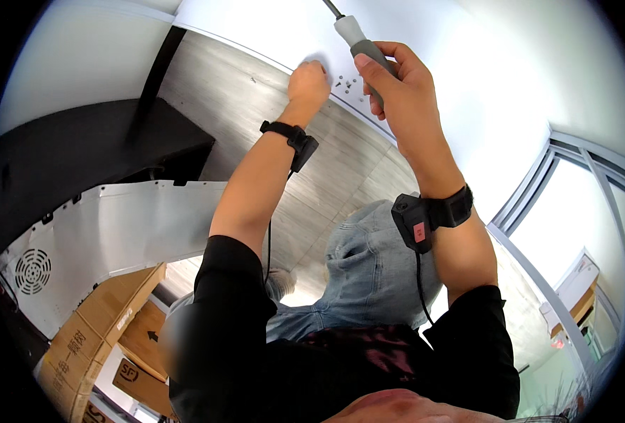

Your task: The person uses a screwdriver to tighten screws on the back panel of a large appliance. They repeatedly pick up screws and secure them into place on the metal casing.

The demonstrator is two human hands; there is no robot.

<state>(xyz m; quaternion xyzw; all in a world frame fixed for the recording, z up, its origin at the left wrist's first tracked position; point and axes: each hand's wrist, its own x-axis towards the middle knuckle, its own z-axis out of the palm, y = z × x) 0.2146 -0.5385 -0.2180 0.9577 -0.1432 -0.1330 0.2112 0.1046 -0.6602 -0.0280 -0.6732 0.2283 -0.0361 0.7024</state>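
Right hand [397, 88] wrapped tight around grey-and-white screwdriver [360, 44], handle fully enclosed, thumb laid along its near side. Shaft ran up and away from the grip, tip cut off by the frame edge. Screwdriver held over white panel [467, 99], just above the cluster of small screws [346, 86] lying loose on that panel, right beside the grip on its left.

Left hand [309, 81] closed into a loose fist, knuckles pressed to the white panel just left of the screws. Nothing visibly held; inside of the fist hidden, contents impossible to tell. Left grip close to the right grip, screws between the two.

Black wrist strap with small sensor box on each forearm: left one [295, 137], right one [425, 215], thin cable hanging off each. Black sleeves pushed up to the elbows.

Below the grips: grey wood-look floor [242, 92], denim-covered knee [372, 261]. Well off to the left: white metal back panel with round vent grille [115, 229], cardboard boxes [94, 338] under it, black furniture [80, 155] beyond.
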